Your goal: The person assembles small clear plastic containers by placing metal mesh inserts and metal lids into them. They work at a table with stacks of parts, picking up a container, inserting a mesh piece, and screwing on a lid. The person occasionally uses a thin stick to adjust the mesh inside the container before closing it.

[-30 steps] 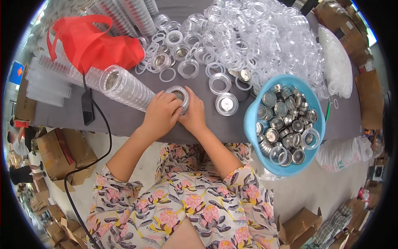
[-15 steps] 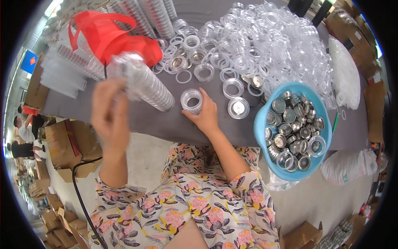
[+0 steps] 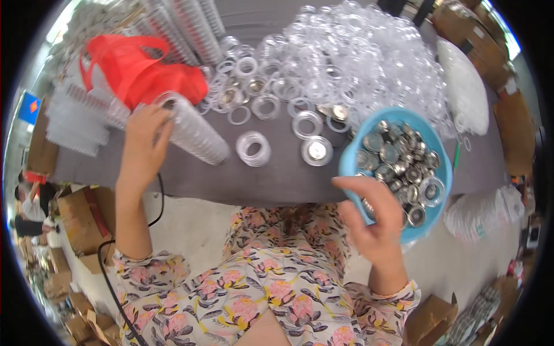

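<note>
My left hand (image 3: 144,130) is at the upper end of a tall stack of clear round plastic pieces (image 3: 199,135), its bent fingertips against the topmost piece. Part of that grip is hidden. Over the near left rim of a light blue basin (image 3: 445,158), my right hand (image 3: 375,216) is slightly blurred, with thumb and fingers apart and nothing visible between them. Silver round metal pieces (image 3: 388,151) fill the basin. A short pile of clear rings (image 3: 253,149) sits between my hands, beside a clear ring with a silver centre (image 3: 317,150).
A large heap of clear plastic rings (image 3: 369,63) covers the table's far side. A red fabric bag (image 3: 133,72) lies behind the tall stack, near more clear stacks (image 3: 193,29). A white plastic bag (image 3: 463,86) and a green pen-like stick (image 3: 457,154) are at the right.
My right hand has let go of the short ring pile and moved right to the basin. My left hand and the tall stack's top appear lower; the whole view has shifted slightly.
</note>
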A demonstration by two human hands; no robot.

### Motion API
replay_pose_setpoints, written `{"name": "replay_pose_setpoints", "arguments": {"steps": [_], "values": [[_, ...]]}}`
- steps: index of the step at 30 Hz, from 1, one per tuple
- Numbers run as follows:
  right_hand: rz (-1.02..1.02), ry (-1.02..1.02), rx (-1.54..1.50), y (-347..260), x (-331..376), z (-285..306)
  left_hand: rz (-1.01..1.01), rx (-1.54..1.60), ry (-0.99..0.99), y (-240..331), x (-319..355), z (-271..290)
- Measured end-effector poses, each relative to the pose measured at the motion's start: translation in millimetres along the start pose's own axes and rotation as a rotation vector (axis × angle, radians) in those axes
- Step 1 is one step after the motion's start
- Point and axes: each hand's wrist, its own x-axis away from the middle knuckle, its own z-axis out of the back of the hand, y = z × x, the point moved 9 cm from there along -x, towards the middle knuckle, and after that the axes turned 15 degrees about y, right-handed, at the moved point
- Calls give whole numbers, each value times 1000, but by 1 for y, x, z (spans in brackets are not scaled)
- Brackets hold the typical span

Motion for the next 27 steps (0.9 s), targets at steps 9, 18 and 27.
{"name": "replay_pose_setpoints", "arguments": {"steps": [9,18,27], "values": [[-96,-556,551,163,51,-1,-92,283,301,64,1,7],[-45,-546,618,168,57,-13,-474,505,-728,297,26,-219],[-166,-358,659,185,48,14,-827,18,-1069,330,54,-295]]}}
